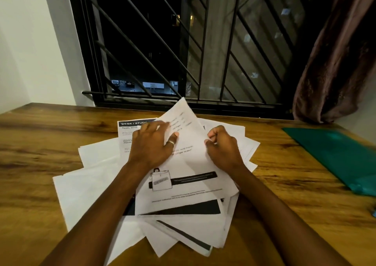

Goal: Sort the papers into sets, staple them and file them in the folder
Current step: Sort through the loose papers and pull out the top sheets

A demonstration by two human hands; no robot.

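Wooden table under barred window, dark outside. Brown curtain bunched at right. Loose pile of papers fanned across table centre, some printed, some blank. Green folder flat at table's right edge, well apart from pile. Top sheet curled up off pile. Left hand holds its left edge, ringed digit on front face, fingertips blurred. Right hand, fingers curled, pinches its right edge. Ring silver.
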